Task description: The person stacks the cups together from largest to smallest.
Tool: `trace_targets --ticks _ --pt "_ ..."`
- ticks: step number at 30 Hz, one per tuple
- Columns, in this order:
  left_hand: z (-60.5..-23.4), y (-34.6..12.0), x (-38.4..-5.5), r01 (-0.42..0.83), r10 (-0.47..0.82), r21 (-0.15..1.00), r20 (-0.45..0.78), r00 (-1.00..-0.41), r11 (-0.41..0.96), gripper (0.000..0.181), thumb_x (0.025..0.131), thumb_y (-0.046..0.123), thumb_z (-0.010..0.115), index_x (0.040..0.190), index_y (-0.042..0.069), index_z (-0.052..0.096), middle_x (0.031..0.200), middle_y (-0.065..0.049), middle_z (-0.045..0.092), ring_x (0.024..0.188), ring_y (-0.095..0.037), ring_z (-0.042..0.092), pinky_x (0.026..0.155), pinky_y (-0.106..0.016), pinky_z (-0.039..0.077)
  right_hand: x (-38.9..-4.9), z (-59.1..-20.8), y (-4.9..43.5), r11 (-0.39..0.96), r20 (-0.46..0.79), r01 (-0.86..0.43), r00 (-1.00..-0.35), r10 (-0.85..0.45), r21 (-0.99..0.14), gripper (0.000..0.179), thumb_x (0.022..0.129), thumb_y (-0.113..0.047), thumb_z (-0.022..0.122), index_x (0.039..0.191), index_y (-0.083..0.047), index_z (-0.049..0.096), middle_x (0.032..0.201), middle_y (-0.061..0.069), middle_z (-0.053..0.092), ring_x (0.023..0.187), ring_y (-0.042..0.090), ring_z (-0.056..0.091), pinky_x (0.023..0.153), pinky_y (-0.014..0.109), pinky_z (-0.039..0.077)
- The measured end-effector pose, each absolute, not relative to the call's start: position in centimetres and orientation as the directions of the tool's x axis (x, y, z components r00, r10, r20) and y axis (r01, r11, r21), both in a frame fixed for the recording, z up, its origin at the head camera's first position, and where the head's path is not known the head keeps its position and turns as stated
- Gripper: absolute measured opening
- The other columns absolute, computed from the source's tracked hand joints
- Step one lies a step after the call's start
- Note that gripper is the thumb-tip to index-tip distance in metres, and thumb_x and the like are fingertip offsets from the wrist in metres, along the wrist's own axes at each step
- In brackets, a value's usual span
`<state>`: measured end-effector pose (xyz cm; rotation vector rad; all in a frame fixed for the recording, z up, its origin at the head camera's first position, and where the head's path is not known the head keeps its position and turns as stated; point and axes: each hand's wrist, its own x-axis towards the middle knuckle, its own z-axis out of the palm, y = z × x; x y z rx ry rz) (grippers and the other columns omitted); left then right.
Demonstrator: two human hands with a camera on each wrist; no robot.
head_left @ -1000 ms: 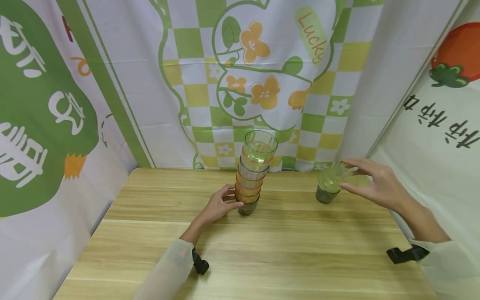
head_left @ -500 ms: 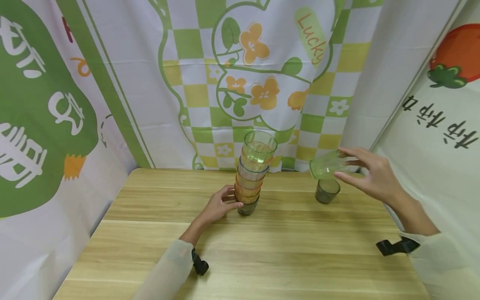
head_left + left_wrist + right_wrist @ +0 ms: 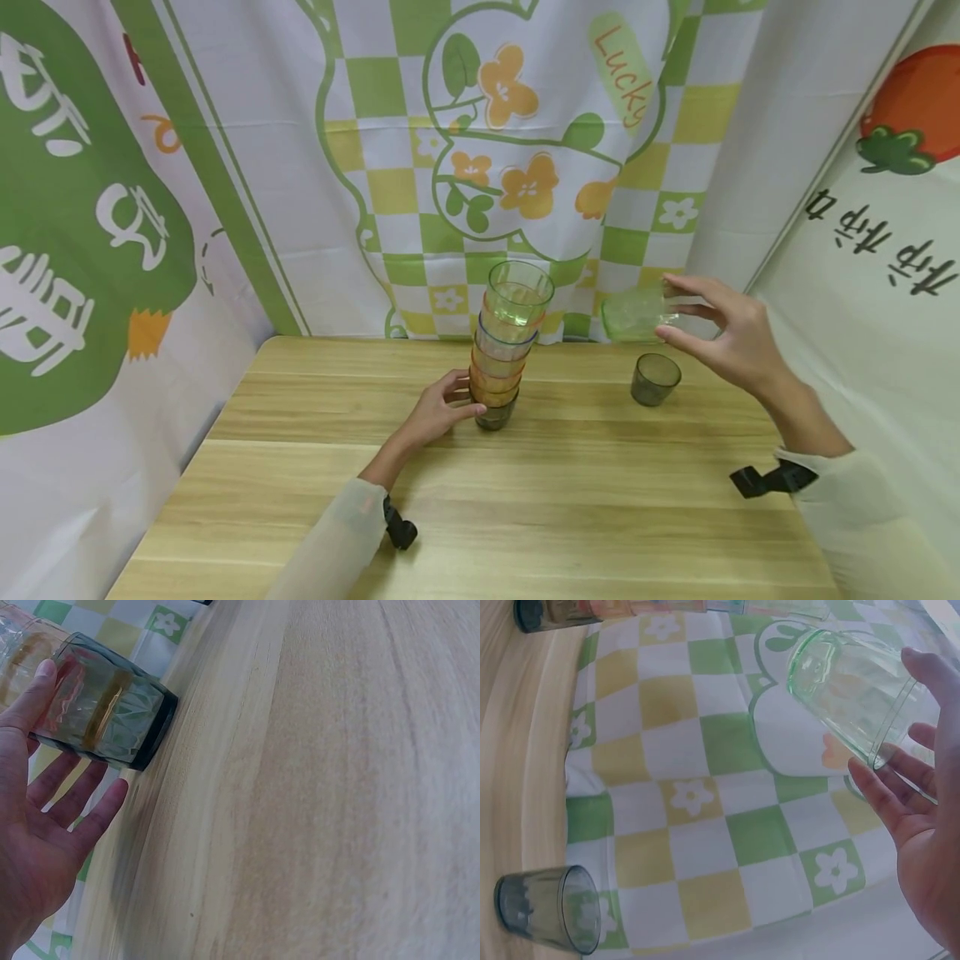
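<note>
A tall stack of nested, transparent cups stands upright on the wooden table, green at the top, orange tints in the middle and dark grey at the base. My left hand holds the stack low down, thumb in front and fingers behind; the left wrist view shows the thumb on the grey bottom cup. Up in the air on the right, my right hand grips a clear green cup by its rim, the cup tilted with its base toward the stack. Below it a grey cup stands upright on the table.
The wooden table reaches back to a patterned curtain. More printed cloth hangs along the right side, and another sheet along the left.
My right hand has lifted the green cup out of the grey cup, tipped it and carried it leftward and up. The left hand and the stack have stayed in place.
</note>
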<state>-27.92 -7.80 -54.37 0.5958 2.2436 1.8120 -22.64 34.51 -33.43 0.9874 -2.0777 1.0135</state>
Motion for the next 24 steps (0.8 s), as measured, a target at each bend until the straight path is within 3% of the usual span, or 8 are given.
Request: trace_targets --ticks 11,24 --pt "-54.3 -7.8 -28.0 0.180 0.426 0.970 0.095 -0.900 0.164 0.065 0.091 0.028 0.087 0.148 0.018 0.058 0.149 -0.014 0.060 0.134 -0.038 0.061 0.109 -0.054 0.053 -22.7 -32.5 32.8 0.344 0.801 -0.835 -0.528 -0.282 -0.430 0.069 0.069 0.025 0.080 0.135 0.015 0.063 0.135 0.017 0.068 0.123 0.016 0.066 0.096 0.022 0.058" --pt "-54.3 -7.8 -28.0 0.178 0.432 0.971 0.095 -0.897 0.156 0.065 0.092 0.028 0.087 0.148 0.017 0.058 0.149 -0.015 0.060 0.134 -0.039 0.061 0.109 -0.053 0.053 -23.2 -31.2 30.7 0.286 0.810 -0.847 -0.519 -0.273 -0.447 0.064 0.074 0.024 0.081 0.134 0.016 0.062 0.136 0.022 0.066 0.123 0.017 0.066 0.098 0.024 0.058"
